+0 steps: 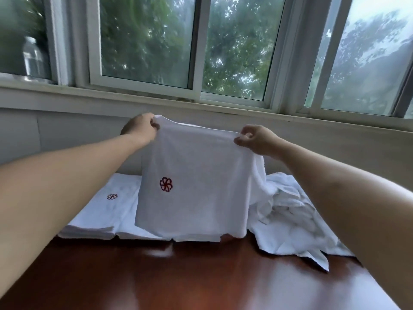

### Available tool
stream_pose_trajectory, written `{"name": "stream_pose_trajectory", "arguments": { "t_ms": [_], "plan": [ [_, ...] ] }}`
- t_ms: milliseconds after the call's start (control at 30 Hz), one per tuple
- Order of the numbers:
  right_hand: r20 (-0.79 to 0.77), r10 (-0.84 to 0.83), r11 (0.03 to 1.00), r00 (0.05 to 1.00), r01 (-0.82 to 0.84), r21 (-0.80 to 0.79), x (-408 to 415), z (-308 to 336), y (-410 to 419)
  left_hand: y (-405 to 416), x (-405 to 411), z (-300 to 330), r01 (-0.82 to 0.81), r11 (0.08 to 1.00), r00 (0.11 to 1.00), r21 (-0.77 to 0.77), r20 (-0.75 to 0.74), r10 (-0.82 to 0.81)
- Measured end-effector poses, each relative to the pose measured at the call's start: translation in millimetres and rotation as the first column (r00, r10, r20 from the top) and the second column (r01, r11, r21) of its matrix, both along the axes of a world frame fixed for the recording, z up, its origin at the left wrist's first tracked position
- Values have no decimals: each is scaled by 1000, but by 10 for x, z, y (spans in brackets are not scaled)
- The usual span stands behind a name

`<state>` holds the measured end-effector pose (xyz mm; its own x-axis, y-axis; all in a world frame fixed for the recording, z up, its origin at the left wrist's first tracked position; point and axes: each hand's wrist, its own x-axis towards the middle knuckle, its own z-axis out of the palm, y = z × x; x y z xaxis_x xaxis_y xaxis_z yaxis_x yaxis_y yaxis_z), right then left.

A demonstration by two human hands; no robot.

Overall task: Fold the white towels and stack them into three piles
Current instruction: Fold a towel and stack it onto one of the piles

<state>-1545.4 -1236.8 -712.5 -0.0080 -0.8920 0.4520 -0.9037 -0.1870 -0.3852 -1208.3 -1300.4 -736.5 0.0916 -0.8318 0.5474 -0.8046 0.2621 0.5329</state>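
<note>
Windows behind, dark desk [201, 276] below: I see my left hand [140, 128] and right hand [257, 139] pinching the towel's [196, 186] top corners, its top edge spanning left to right, hanging over the folded piles [100, 215].

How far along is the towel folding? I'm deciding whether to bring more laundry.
Partly done. Folded white towels already lie stacked on the dark red wooden table, at least two piles side by side. The left hand and right hand pinch the top edge of a white towel with a red flower emblem. A crumpled heap of unfolded white towels remains.
</note>
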Motion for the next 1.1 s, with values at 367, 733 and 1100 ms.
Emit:
{"name": "stream_pose_trajectory", "arguments": {
  "t_ms": [367,733,1100],
  "plan": [
    [-14,-33,963,999,35,267,120,-974,-469,-255,276,-1143,346,856,883,384,-442,-159],
    [-23,-91,822,996,88,563,-86,-2321,-979,-572,22,-2369,375,768,883,520,-452,-124],
    [-533,-140,492,835,526,694,-445,-1965,-716,-624,-45,-2193,375,629,898,681,-434,-66]
  ]
}}
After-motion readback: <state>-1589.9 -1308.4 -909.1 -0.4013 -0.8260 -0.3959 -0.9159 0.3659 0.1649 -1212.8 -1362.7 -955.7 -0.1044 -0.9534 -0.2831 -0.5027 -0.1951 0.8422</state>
